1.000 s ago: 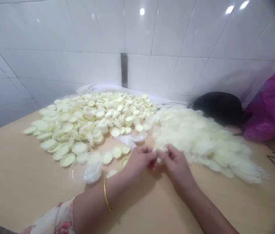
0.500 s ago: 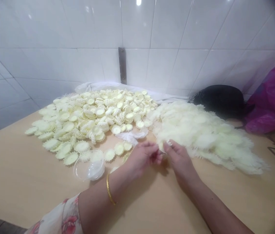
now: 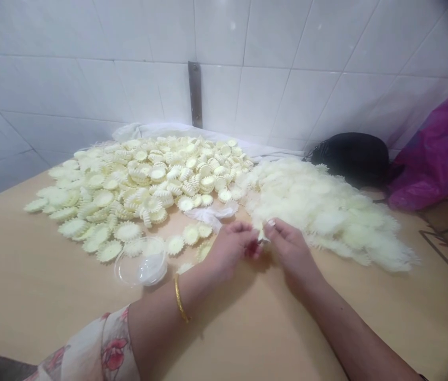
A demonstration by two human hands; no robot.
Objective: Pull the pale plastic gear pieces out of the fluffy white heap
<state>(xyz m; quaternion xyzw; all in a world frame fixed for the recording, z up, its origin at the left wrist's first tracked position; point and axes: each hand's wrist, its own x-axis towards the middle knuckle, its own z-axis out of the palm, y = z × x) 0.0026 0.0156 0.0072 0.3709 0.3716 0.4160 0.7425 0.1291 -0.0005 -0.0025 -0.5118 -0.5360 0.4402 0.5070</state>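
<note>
A small pale-yellow scalloped piece (image 3: 262,233) is held up over the table, mostly covered by fingers. My left hand (image 3: 227,247) is closed on its left side, fingers curled in and thumb pressed to it. From the other side my right hand (image 3: 290,248) pinches the same piece between thumb and forefinger. Beyond my left hand lies a large heap of pale-yellow scalloped cups (image 3: 152,180), with several loose ones nearer to me. A pile of thin, frilly pale-yellow pieces (image 3: 327,211) spreads just past my right hand.
A clear round plastic container (image 3: 150,269) sits left of my left forearm. White crumpled plastic (image 3: 213,211) lies between the heaps. At the back right are a black rounded object (image 3: 353,159) and a magenta plastic bag (image 3: 438,153). A tiled wall (image 3: 224,32) stands behind the wooden table (image 3: 49,291).
The view has shifted slightly, so the heaps and wall appear higher and a little further left. Both hands stay together on the small piece, with only slight finger movement.
</note>
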